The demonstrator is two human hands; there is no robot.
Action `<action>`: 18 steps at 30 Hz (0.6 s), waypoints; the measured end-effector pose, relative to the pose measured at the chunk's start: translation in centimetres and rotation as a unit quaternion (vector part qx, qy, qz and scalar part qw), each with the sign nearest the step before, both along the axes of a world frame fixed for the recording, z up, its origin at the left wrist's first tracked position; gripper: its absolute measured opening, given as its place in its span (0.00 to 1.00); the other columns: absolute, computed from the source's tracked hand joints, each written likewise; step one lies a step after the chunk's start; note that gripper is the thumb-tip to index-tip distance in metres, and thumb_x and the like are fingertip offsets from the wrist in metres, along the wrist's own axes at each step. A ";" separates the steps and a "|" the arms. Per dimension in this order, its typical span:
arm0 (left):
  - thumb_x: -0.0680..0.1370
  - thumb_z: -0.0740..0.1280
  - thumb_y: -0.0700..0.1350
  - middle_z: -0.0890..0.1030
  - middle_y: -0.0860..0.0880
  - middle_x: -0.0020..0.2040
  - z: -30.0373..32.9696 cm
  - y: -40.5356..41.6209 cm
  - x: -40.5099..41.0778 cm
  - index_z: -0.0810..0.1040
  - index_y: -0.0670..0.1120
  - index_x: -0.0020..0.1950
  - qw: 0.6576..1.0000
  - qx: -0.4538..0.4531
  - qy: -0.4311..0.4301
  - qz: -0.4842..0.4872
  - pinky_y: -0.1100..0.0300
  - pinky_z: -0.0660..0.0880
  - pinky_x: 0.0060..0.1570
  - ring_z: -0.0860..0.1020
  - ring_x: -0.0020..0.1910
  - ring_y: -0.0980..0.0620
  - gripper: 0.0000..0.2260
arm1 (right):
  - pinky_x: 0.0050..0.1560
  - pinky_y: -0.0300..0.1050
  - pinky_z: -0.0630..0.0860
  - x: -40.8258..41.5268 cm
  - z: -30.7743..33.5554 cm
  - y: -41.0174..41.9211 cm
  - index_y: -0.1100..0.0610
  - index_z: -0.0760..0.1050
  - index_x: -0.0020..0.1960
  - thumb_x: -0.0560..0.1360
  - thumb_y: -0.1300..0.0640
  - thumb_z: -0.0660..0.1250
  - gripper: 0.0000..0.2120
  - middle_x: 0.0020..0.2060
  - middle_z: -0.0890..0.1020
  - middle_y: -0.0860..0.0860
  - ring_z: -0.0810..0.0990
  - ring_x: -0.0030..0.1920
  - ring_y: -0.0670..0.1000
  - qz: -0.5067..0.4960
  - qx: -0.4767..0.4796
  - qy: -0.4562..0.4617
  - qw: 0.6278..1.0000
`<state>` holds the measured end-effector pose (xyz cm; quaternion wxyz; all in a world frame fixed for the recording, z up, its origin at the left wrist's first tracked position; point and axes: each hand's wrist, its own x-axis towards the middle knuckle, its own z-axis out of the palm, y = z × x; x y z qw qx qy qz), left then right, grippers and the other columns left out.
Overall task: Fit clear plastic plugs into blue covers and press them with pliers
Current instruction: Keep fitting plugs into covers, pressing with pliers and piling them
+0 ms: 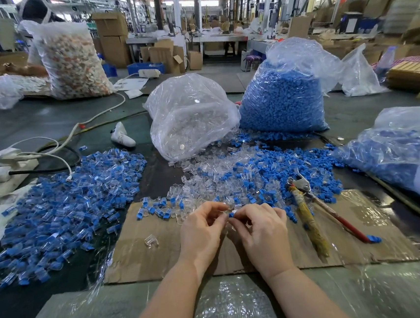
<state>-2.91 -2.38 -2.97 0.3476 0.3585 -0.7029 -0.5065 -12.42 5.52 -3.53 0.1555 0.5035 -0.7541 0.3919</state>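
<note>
Blue plastic, one small cover [231, 215], sits pinched between my two hands where their fingertips meet over the flat brown cardboard sheet [146, 257] on the dark desk [46, 118]. My left hand [201, 232] curls its thumb and fingers round a small clear plastic plug [223, 207] touching that cover; my right hand [260, 228] nips the cover itself. Just right of my right hand lie the pliers with one tape-wrapped handle and one red handle [308, 208], untouched. Just beyond my fingertips spreads a loose mix of clear plugs and blue covers [243, 171]. Well left of my left hand lies a heap of joined blue-and-clear pieces [65, 208]. Farther ahead stand a clear bag of plugs [189, 114] and a clear bag of blue covers [285, 95].
</note>
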 end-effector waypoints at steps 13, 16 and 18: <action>0.75 0.69 0.39 0.82 0.50 0.40 0.1 -0.1 0.0 0.80 0.48 0.46 1.000 0.013 0.006 -0.004 0.59 0.79 0.45 0.81 0.42 0.53 0.05 | 0.43 0.43 0.58 -0.1 0.0 0.0 0.53 0.77 0.36 0.69 0.52 0.70 0.05 0.32 0.80 0.44 0.76 0.34 0.49 0.013 0.002 0.017 1.000; 0.75 0.69 0.38 0.82 0.50 0.41 0.1 -0.1 0.0 0.80 0.48 0.47 1.000 0.012 0.004 -0.004 0.56 0.79 0.47 0.81 0.43 0.53 0.05 | 0.43 0.44 0.59 0.0 0.0 0.1 0.53 0.77 0.36 0.69 0.53 0.74 0.07 0.33 0.80 0.44 0.76 0.34 0.49 0.017 0.012 0.013 1.000; 0.75 0.68 0.38 0.82 0.49 0.41 0.1 0.0 -0.1 0.80 0.47 0.47 1.000 0.019 0.007 -0.003 0.55 0.80 0.47 0.81 0.43 0.53 0.05 | 0.44 0.43 0.59 -0.1 0.3 0.3 0.52 0.77 0.37 0.70 0.51 0.71 0.07 0.33 0.79 0.44 0.76 0.35 0.48 0.015 0.008 0.009 1.000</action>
